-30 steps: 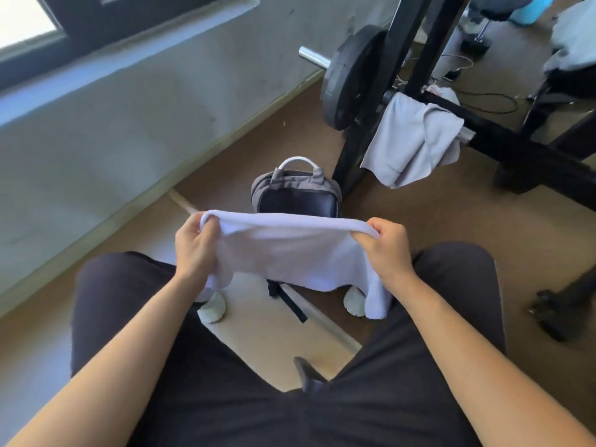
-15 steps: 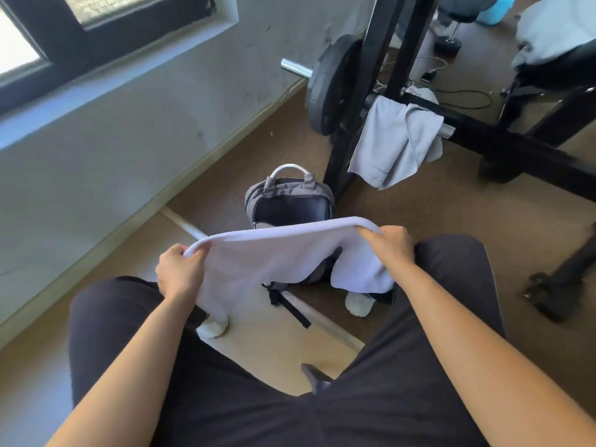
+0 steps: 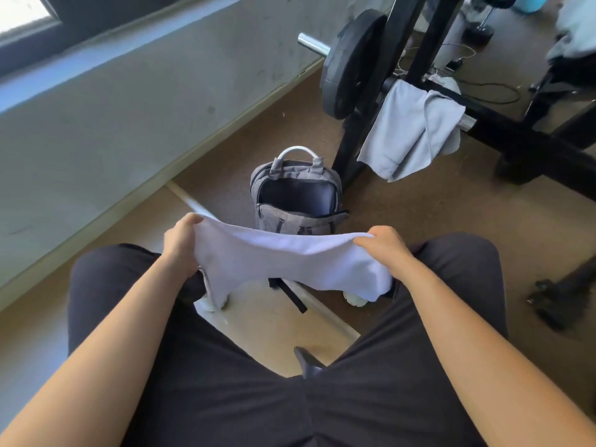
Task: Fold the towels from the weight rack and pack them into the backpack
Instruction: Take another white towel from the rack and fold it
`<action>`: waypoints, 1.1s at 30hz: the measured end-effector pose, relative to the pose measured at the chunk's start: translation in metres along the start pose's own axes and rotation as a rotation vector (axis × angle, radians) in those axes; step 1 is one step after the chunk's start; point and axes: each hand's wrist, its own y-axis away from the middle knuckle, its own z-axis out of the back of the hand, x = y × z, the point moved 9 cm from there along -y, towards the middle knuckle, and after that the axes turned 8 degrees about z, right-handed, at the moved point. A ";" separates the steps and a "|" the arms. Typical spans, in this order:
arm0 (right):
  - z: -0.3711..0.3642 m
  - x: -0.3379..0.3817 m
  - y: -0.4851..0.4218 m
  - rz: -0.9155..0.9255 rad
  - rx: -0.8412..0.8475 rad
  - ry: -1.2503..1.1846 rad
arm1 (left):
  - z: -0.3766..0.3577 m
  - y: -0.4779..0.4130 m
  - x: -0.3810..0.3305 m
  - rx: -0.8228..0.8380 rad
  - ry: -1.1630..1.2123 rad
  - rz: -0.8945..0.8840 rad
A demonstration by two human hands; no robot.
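A white towel [image 3: 290,259] hangs stretched between my two hands above my knees. My left hand [image 3: 182,243] grips its left end and my right hand [image 3: 385,246] grips its right end. Just beyond the towel a grey backpack [image 3: 298,191] stands on the floor with its main compartment unzipped and dark inside; the towel hides its lower part. A grey towel [image 3: 409,130] is draped over a bar of the black weight rack [image 3: 522,137] at the upper right.
A black weight plate [image 3: 346,64] on a steel bar sits at the rack's left post. A grey wall [image 3: 129,101] runs along the left. A rack foot [image 3: 554,298] lies at the right on the brown floor. Cables trail behind the rack.
Both hands have lowered the white towel toward my knees, so more of the open backpack shows above it. My left hand moved slightly right and the towel sags less.
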 end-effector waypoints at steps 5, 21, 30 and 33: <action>-0.041 0.001 0.009 -0.093 0.128 -0.616 | -0.046 0.012 0.025 0.332 -0.200 0.083; -0.076 0.079 0.032 0.160 0.409 -1.042 | -0.144 0.086 0.041 0.859 -0.294 -0.195; -0.060 0.093 0.034 0.594 0.130 -0.437 | -0.142 0.058 0.052 0.745 -0.221 -0.008; -0.057 0.096 0.033 0.654 0.056 -0.336 | -0.140 0.058 0.050 0.743 -0.200 0.035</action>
